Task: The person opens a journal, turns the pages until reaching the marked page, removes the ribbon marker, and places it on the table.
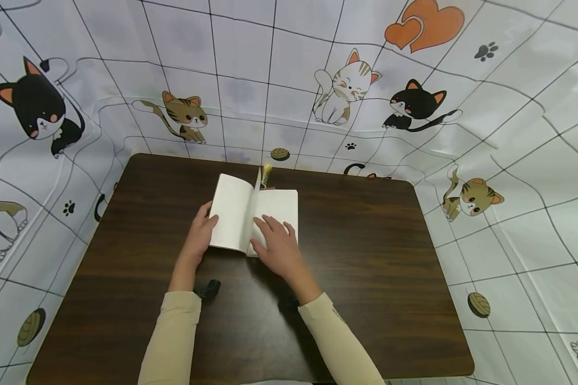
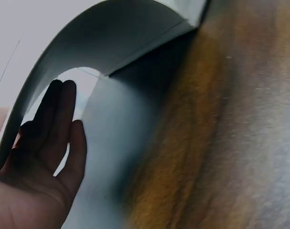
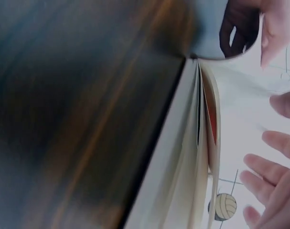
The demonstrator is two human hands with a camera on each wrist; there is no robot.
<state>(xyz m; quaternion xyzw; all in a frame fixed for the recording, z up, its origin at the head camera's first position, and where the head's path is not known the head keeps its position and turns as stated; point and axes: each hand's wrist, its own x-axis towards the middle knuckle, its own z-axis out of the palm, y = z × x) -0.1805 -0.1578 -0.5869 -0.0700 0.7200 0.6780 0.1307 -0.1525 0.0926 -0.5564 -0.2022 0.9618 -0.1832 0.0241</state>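
A notebook with blank white pages lies open on the dark wooden table. My left hand holds its left side, thumb on the page edge. In the left wrist view the fingers of that hand reach behind the raised, curved cover. Over the right page, my right hand has its fingers spread, fingertips close to the paper. Seen from the right wrist, its fingers extend beside the page stack, where something red shows between pages. A yellow-green tassel sticks out at the notebook's top.
The brown table has rounded corners. A white curtain printed with grid lines and cartoon cats hangs behind and at both sides. A small black device sits at the left wrist.
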